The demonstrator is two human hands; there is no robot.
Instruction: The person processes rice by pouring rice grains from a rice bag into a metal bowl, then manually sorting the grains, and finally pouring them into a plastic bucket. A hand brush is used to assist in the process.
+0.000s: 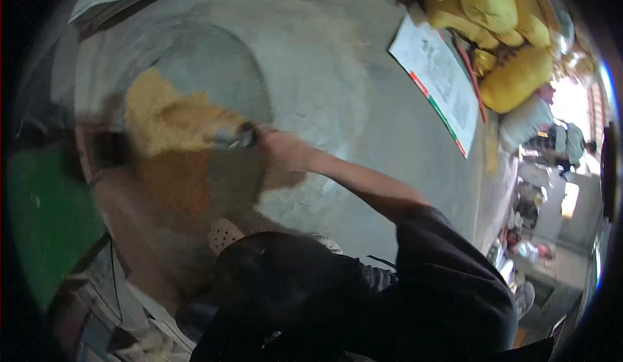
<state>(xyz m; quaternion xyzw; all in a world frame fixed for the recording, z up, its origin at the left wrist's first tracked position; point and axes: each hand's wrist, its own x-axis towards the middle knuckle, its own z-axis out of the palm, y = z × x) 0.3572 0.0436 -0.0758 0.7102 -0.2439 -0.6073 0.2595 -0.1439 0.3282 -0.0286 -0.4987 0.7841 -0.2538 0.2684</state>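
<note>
My right hand (282,149) reaches left over the concrete floor, its fingers wrapped round the grey handle of a short hand broom (224,138). The broom's tan bristle end is smeared by motion and overlaps a spread of yellow grain or meal (148,109). The near part of that spread lies in shadow and looks orange-brown. A round, darker patch of floor surrounds it. My left hand is out of view. Below the grain, one of my perforated shoes (224,235) shows beside my dark clothing.
Full yellow sacks (519,76) are stacked at upper right. Near them a printed white sheet (441,79) lies on the floor, with a red rod (472,79) along it. A green panel (48,212) stands at left. Another person (568,144) is far off at right.
</note>
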